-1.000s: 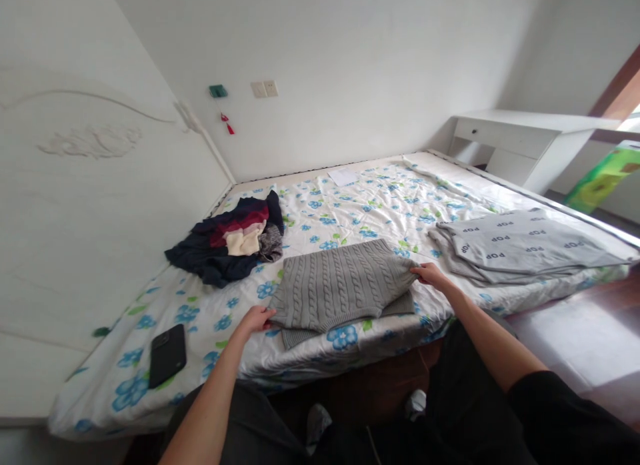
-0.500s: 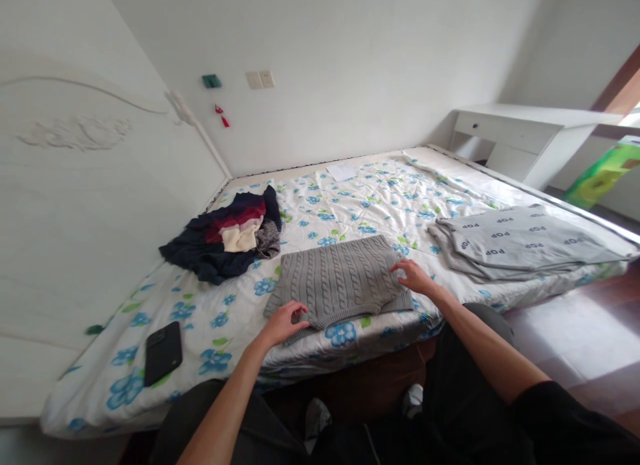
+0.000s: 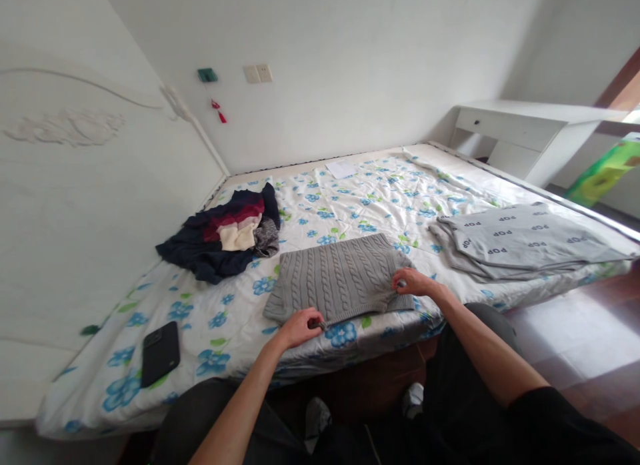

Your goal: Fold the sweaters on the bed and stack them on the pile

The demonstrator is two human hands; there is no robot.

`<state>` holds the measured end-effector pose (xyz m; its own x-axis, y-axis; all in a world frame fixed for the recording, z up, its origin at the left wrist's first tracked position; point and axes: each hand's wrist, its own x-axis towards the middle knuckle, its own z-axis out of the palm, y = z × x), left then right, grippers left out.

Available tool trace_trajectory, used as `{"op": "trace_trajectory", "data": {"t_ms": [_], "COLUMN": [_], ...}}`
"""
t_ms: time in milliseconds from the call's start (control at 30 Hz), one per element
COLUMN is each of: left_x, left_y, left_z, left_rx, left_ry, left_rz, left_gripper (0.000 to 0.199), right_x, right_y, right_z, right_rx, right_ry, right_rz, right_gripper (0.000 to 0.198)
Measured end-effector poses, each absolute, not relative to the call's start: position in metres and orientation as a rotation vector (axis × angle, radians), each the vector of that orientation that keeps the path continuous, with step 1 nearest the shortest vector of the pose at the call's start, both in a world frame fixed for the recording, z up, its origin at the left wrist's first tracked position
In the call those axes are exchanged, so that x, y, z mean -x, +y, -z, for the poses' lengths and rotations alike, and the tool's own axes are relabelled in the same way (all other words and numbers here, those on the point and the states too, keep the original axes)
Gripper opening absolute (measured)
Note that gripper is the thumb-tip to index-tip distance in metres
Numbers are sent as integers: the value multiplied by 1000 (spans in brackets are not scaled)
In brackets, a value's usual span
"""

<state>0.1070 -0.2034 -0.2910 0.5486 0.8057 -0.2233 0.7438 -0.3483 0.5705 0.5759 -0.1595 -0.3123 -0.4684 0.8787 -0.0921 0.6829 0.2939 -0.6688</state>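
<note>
The left hand [image 3: 301,327] is grasping the gray cable-knit sweater [image 3: 333,275], its fingers curled and its thumb and fingertips pinching the near hem. The right hand [image 3: 414,283] is touching the sweater's right side with its fingers bent and the thumb close to the forefinger; I cannot tell whether cloth is caught between them. Both hands are facing palm down, the left sitting lower and nearer the bed's edge. The left forearm [image 3: 240,405] is slanting forward and inward from the bottom edge, while the right forearm [image 3: 485,345] is angling inward from a black sleeve [image 3: 560,418].

The sweater is lying folded on the flowered sheet [image 3: 350,201], near the front edge of the bed, its ribbed lower layer showing at the right. The curled fingers are hiding part of the near hem. Farther left, a black phone [image 3: 161,353] is resting near the edge, and a dark clothes pile [image 3: 200,245] is lying beyond it, its separate pieces hard to make out. To the right, a gray printed garment [image 3: 525,235] is covering other cloth. A green-and-yellow object [image 3: 603,175] is running out of view.
</note>
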Motion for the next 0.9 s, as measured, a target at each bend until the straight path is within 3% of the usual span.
{"op": "trace_trajectory", "data": {"t_ms": [267,367,533,700,900], "left_x": [-105,-84,-33,-5,-5], "left_y": [-186,-159,-95,-42,-6], "left_z": [277,266,261,278,303], "left_rx": [-1888,-1828,-1775,-1578,-1453], "left_ry": [1118,1205,1733,2054,1883], "left_rz": [-7,-96,-436,-469,-519], "left_gripper": [45,45,46,48,48], "right_x": [-585,-594,-605,-616,-620], "right_y": [-144,-126,-81,-38,-10], "right_z": [322,320,320,330,358], "right_rx": [1421,1502,1735,2037,2076], "right_ry": [-2203,-2011,-1800,-1515,-1344], "right_rz": [-1330,-1451,-1070,-773,-920], "right_gripper": [12,27,23,30,42]}}
